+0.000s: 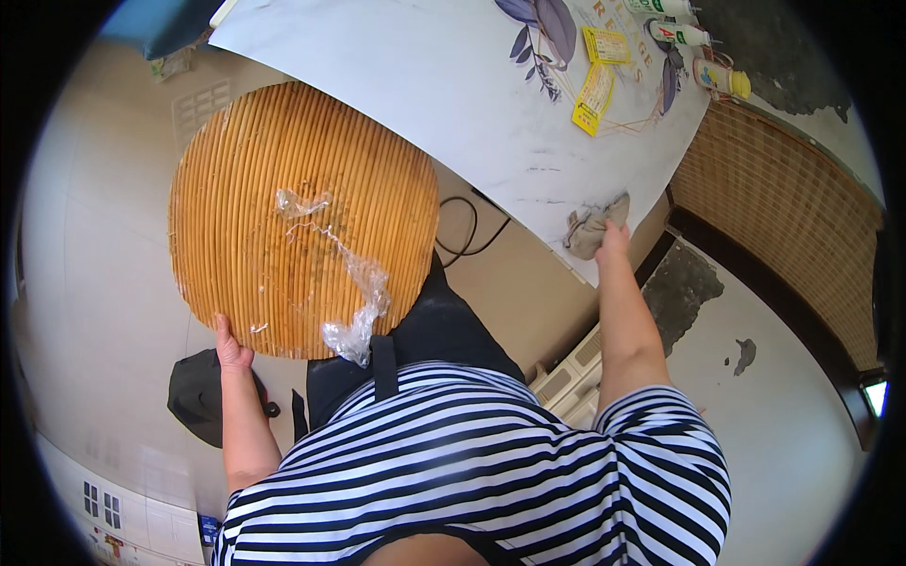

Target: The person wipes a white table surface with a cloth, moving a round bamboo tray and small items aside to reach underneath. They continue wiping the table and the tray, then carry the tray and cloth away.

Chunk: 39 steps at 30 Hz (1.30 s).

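My left hand (232, 348) grips the near left rim of a round board of slender reed-like stalks (233, 212). The board is held beside the table and its middle is darkly stained. Crumpled clear plastic film (364, 283) trails across it to the near rim, and a smaller scrap of clear film (297, 204) rests near the centre. Over at the table's near right corner, my right hand (614, 242) clutches a grey-beige cloth (589, 235) against the white tabletop (453, 92).
Two yellow printed packets (594, 95) lie on the table, with small white bottles (679, 33) and a yellow-capped bottle (722, 79) at its far right edge. A black cable (471, 244) loops below the table. A dark bag-like object (202, 400) is at lower left.
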Tool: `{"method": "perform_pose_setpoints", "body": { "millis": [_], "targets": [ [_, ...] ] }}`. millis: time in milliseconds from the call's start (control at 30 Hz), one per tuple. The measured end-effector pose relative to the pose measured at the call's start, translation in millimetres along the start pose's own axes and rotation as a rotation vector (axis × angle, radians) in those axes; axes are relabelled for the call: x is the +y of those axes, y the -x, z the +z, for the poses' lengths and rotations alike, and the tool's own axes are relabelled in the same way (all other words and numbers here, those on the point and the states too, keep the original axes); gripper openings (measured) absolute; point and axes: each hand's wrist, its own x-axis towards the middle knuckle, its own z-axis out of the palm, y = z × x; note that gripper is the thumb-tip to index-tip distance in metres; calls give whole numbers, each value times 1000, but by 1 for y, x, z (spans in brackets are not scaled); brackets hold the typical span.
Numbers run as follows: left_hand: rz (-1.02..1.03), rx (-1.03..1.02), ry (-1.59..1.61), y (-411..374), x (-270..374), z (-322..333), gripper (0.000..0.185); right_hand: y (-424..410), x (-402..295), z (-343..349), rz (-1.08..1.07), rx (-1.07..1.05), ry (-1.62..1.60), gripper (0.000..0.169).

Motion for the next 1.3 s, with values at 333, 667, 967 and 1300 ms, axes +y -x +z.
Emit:
{"method": "perform_pose_setpoints", "body": {
  "millis": [333,667,967,1300],
  "targets": [
    [-13,-44,12,10,3,24,57,267,-75,212,-1110,-619,388,48],
    [54,-4,43,14,-18,14,57,174,-128,161,-317,-815,-194,53],
    [41,96,170,32,-26,24,56,207,-159,336,-1153,-492,395,49],
    [-121,274,344,57,-28,49,68,403,-172,346,158,-1544,643,48]
  ]
}}
